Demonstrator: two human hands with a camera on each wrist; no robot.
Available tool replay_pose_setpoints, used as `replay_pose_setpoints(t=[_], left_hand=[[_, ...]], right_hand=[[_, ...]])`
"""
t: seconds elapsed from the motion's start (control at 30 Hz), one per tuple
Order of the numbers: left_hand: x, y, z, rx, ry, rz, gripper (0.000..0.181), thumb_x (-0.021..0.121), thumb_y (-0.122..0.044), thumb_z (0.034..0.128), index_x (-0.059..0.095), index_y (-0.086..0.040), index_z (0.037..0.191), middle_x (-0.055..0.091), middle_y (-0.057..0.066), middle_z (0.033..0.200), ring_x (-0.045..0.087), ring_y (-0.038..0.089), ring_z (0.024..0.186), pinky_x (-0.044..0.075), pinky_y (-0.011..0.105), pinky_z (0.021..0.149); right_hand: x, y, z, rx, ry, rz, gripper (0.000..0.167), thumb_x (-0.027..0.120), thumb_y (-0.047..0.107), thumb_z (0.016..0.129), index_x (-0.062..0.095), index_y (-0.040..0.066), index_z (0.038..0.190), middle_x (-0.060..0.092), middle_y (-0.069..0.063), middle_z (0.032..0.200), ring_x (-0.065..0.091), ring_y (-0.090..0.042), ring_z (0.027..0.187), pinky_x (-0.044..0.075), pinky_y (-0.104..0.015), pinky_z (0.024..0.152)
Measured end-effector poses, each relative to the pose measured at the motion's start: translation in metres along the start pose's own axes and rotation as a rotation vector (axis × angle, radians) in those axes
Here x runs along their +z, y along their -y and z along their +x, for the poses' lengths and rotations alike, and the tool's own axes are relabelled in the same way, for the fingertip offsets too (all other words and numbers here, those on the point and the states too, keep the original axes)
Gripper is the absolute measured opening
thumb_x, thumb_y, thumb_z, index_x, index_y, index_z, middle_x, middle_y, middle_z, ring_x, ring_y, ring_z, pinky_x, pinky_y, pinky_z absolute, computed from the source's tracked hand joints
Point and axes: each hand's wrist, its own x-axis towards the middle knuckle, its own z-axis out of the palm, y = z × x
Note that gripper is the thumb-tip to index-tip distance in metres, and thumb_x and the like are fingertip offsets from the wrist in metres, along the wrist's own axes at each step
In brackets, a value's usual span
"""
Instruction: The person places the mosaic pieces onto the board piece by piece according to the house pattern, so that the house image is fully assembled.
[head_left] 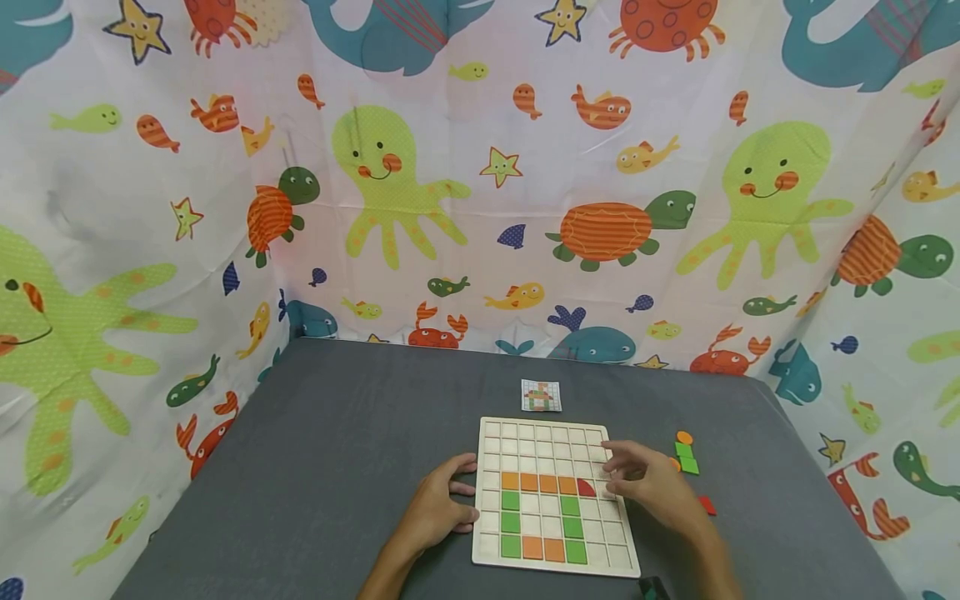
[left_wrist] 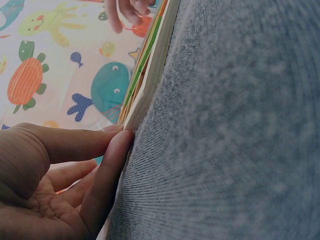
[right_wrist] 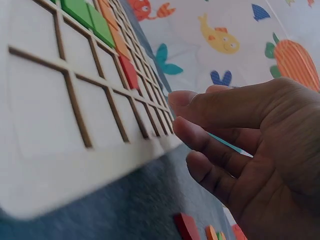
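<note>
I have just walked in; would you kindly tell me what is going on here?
Someone is working on a wooden grid board partly filled with green tiles, orange tiles and one red tile. The left grip pinches the board's left edge; the right grip is at its right edge, with no tile visible in it. Loose tiles lie to the right, and a small printed card lies beyond the board.

smooth, matt wooden board (head_left: 550,504)
</note>
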Motion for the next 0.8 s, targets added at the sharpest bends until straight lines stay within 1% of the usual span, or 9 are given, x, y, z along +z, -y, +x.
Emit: replay_pose_setpoints(t=[0.07, 0.17, 0.23, 0.37, 0.5, 0.57, 0.67, 0.8], left_hand=[[0.0, 0.0, 0.0, 0.002, -0.002, 0.002, 0.084, 0.08, 0.019, 0.0748, 0.054, -0.003, 0.152, 0.058, 0.02, 0.147, 0.067, 0.031, 0.111, 0.065, 0.04, 0.06], [0.0, 0.0, 0.0, 0.005, -0.004, 0.003, 0.084, 0.08, 0.019, 0.0744, 0.054, -0.003, 0.151, 0.059, 0.019, 0.147, 0.067, 0.031, 0.111, 0.065, 0.04, 0.06], [0.0, -0.001, 0.0, 0.007, -0.004, 0.004, 0.084, 0.08, 0.019, 0.0744, 0.054, -0.003, 0.151, 0.059, 0.02, 0.147, 0.067, 0.031, 0.111, 0.065, 0.04, 0.059], [-0.001, -0.001, -0.001, 0.01, -0.003, 0.003, 0.083, 0.08, 0.019, 0.0743, 0.054, -0.002, 0.151, 0.059, 0.02, 0.146, 0.067, 0.031, 0.111, 0.065, 0.04, 0.059], [-0.001, -0.001, -0.001, 0.008, -0.004, 0.003, 0.084, 0.08, 0.019, 0.0743, 0.054, -0.002, 0.151, 0.059, 0.02, 0.146, 0.067, 0.031, 0.111, 0.065, 0.04, 0.059], [-0.001, -0.001, -0.001, 0.007, -0.004, 0.002, 0.084, 0.08, 0.019, 0.0743, 0.054, -0.002, 0.151, 0.059, 0.02, 0.147, 0.067, 0.031, 0.112, 0.065, 0.04, 0.059], [-0.001, -0.001, -0.001, 0.007, -0.003, 0.0, 0.084, 0.08, 0.019, 0.0744, 0.054, -0.003, 0.151, 0.059, 0.019, 0.147, 0.067, 0.031, 0.112, 0.065, 0.041, 0.059], [-0.001, -0.001, -0.001, 0.009, -0.003, -0.001, 0.084, 0.08, 0.019, 0.0745, 0.054, -0.002, 0.151, 0.059, 0.02, 0.147, 0.067, 0.031, 0.111, 0.065, 0.041, 0.059]], right_hand=[[-0.005, -0.001, -0.002, 0.013, -0.017, 0.011, 0.06, 0.085, 0.003, 0.085, 0.064, 0.003, 0.141, 0.077, -0.008, 0.107, 0.067, -0.02, 0.088, 0.056, -0.026, 0.072], [-0.012, -0.006, -0.005, 0.006, -0.041, 0.033, 0.061, 0.084, 0.001, 0.086, 0.062, 0.002, 0.143, 0.076, -0.012, 0.11, 0.068, -0.021, 0.09, 0.056, -0.027, 0.071], [-0.016, -0.01, -0.006, -0.008, -0.059, 0.027, 0.06, 0.084, 0.002, 0.087, 0.062, 0.003, 0.143, 0.076, -0.012, 0.111, 0.069, -0.019, 0.09, 0.057, -0.026, 0.071], [-0.026, -0.019, -0.01, -0.046, -0.09, 0.01, 0.057, 0.082, 0.002, 0.089, 0.063, 0.004, 0.143, 0.077, -0.013, 0.112, 0.07, -0.014, 0.089, 0.06, -0.024, 0.076], [-0.036, -0.026, -0.013, -0.059, -0.117, 0.015, 0.057, 0.081, 0.0, 0.09, 0.062, 0.002, 0.144, 0.077, -0.016, 0.113, 0.071, -0.011, 0.087, 0.06, -0.025, 0.075], [-0.04, -0.03, -0.015, -0.064, -0.132, 0.0, 0.057, 0.08, -0.001, 0.09, 0.061, 0.001, 0.144, 0.077, -0.017, 0.113, 0.071, -0.011, 0.087, 0.06, -0.024, 0.074], [-0.047, -0.035, -0.018, -0.054, -0.152, -0.029, 0.057, 0.078, -0.004, 0.09, 0.061, 0.0, 0.144, 0.077, -0.018, 0.113, 0.071, -0.01, 0.087, 0.06, -0.023, 0.074], [-0.055, -0.041, -0.023, -0.007, -0.151, -0.061, 0.058, 0.076, -0.005, 0.091, 0.058, -0.001, 0.146, 0.076, -0.019, 0.116, 0.071, -0.011, 0.088, 0.059, -0.022, 0.073]])
